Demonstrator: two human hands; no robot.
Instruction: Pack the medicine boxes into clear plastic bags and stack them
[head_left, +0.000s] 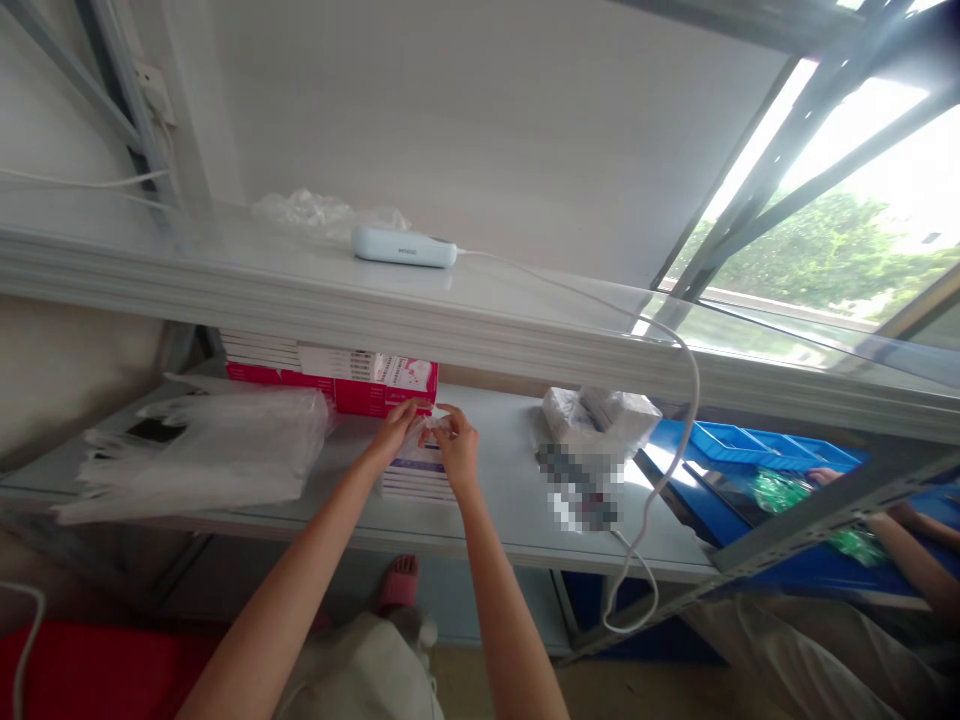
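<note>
My left hand [400, 428] and my right hand [458, 447] meet over the lower shelf, fingers pinched on a clear plastic bag [422, 434]. Right beneath the bag lies a short stack of flat white boxes [417, 484] with purple-blue print; whether the bag encloses any of them, I cannot tell. Just behind my fingers stands a row of red and white boxes [360, 397]. To the left, a pile of translucent white plastic bags [225, 440] covers the shelf.
A pale blue corded handheld device [403, 247] lies on the upper shelf [525, 318] beside crumpled clear plastic [307, 212]. Its white cable [691, 400] hangs down at right. White wrapped packs [600, 412] sit right of my hands. Beyond, a co-worker's hand [823, 477] touches green plastic near blue trays [772, 447].
</note>
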